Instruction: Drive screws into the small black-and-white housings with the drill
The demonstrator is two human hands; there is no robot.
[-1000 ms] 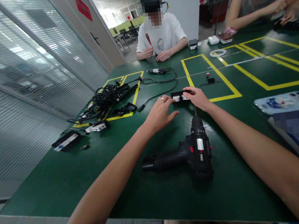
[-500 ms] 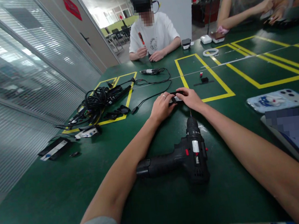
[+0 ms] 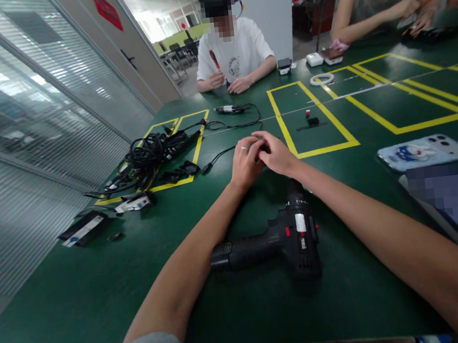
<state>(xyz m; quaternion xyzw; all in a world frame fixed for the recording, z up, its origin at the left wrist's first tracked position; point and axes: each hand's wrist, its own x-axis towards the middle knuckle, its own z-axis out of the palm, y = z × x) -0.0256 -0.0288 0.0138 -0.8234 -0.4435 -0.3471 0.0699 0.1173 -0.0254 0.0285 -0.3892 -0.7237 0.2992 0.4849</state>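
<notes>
Head view: left hand (image 3: 245, 163) and right hand (image 3: 277, 154) meet over the green table (image 3: 103, 294), fingers of both curled in on a small black part (image 3: 265, 147), mostly hidden between them. Power drill (image 3: 300, 229) lies flat, nearer the camera than the hands, handle to the left, its front end beneath the right wrist. Cable bundle (image 3: 149, 153) well apart, left. Opposite, a co-worker (image 3: 246, 47) holds a red-handled screwdriver (image 3: 214, 58).

The bare left hand (image 3: 245, 161) and the bare right hand (image 3: 278, 154) are closing around a small black part (image 3: 266, 147), mostly hidden by fingers. A black pistol-shaped cordless drill (image 3: 299, 235) is lying between the forearms on the glossy green table (image 3: 103, 294). Opposite, a person in a white T-shirt (image 3: 233, 51) is holding a red-handled screwdriver (image 3: 214, 59).
</notes>
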